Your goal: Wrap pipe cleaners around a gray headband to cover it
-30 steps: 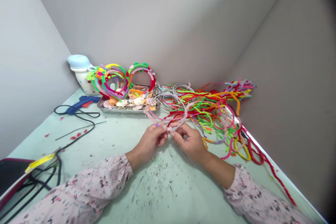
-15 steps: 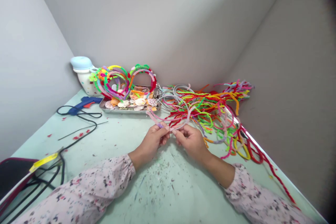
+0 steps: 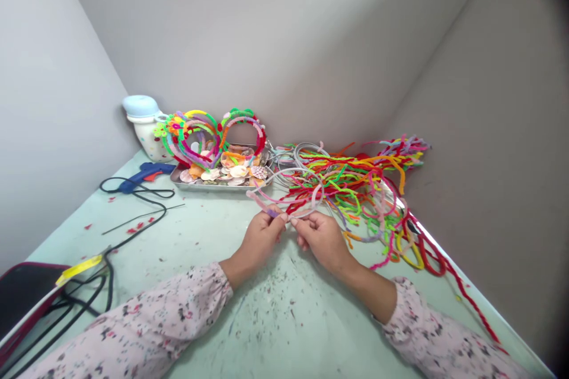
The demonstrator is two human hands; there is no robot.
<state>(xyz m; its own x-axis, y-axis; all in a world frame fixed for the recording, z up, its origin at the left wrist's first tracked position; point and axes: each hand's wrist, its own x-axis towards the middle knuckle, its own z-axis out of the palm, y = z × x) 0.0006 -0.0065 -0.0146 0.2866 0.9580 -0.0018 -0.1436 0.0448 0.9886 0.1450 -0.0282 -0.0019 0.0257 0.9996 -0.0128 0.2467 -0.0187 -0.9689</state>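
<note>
Between my hands is a thin headband (image 3: 320,180), partly wrapped in pink and purple pipe cleaner, its bare grey band curving up and away from me. My left hand (image 3: 265,231) pinches it beside a purple stretch. Close by, my right hand (image 3: 320,237) pinches the same piece, thumb and forefinger together. The two thumbs almost meet at the middle. A loose pile of coloured pipe cleaners (image 3: 355,177) lies just beyond my right hand. Past my left hand is a metal tray (image 3: 213,187) of seashells, with finished pipe-cleaner headbands (image 3: 195,115) standing on it.
A blue glue gun (image 3: 141,176) with a black cord lies on the left of the pale green table (image 3: 284,320). Behind it a white cup (image 3: 151,137) with a light blue lid stands by the wall. A dark, red-edged object (image 3: 31,290) is at the near left.
The headband's bare arc has tilted and now shows further left, above my hands. Both hands keep their pinch in almost the same place. The view has shifted slightly.
</note>
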